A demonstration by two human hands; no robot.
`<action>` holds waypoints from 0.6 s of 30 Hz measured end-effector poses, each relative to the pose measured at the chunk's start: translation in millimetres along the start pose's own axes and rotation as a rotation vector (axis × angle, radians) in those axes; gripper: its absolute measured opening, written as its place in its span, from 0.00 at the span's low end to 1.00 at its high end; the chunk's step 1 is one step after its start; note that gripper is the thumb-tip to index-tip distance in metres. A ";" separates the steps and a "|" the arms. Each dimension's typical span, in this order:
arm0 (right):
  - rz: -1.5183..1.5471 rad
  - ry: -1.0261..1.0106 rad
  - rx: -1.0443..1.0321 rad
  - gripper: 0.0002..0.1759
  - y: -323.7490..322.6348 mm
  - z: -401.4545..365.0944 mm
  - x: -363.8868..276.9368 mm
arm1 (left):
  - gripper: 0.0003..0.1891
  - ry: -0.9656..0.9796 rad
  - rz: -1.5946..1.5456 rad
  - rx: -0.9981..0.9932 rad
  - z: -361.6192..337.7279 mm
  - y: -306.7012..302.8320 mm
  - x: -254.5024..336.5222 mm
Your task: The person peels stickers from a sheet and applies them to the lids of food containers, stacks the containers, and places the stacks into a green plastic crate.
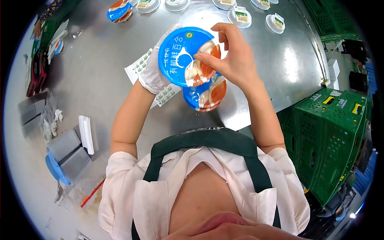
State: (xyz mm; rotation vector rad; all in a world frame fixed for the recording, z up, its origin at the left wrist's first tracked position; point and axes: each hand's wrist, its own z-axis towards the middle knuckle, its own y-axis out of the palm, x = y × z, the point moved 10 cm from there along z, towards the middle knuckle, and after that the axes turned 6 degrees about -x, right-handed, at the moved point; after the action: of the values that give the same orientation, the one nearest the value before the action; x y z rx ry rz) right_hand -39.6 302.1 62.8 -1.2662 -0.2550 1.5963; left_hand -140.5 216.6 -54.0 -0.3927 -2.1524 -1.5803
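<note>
My left hand (154, 76), in a white glove, grips a round tub with a blue printed lid (172, 52) from its left side. The lid faces up and shows Chinese lettering and a picture of white pieces. My bare right hand (234, 56) is at the tub's right side. Its thumb lies over the lid's picture and its other fingers curl near the far right rim, apart from the thumb. Just below the held tub, a second blue-lidded tub (204, 96) is partly covered by it. Sheets of small printed labels (140, 64) lie on the table under my left hand.
Along the far side of the metal table (288, 64) stand several white tubs with labels (240, 18) and another blue-lidded tub (120, 11). Green plastic crates (324, 136) are stacked at the right. Grey bins (72, 148) are at the left. Another person's hand (38, 30) shows at the far left.
</note>
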 end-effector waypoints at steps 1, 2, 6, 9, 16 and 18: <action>-0.001 -0.035 0.012 0.24 -2.3 -0.4 -10.5 | 0.21 0.028 0.050 -0.074 -9.2 6.9 2.2; -0.001 -0.035 0.006 0.24 -2.0 -4.0 -14.3 | 0.21 0.030 0.045 -0.071 -15.4 6.6 0.7; 0.317 0.177 -0.102 0.12 12.0 -22.2 -3.8 | 0.22 0.054 0.361 0.045 -38.8 -3.3 4.4; 0.411 0.332 -0.093 0.11 13.9 -50.3 23.9 | 0.28 -0.026 0.574 -0.062 -27.3 -12.8 10.6; 0.223 0.479 -0.067 0.13 29.1 -100.8 56.7 | 0.27 0.252 1.599 0.497 -45.6 -188.9 144.0; 0.120 0.425 -0.025 0.14 21.8 -99.0 48.4 | 0.27 0.209 1.726 0.421 -42.2 -176.3 127.6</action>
State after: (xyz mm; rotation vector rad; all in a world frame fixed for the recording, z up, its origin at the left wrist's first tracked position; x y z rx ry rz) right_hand 32.7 291.1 -22.5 -1.6280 0.0695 1.3837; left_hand -326.3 118.5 -124.9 -1.3147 -1.0508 -0.1418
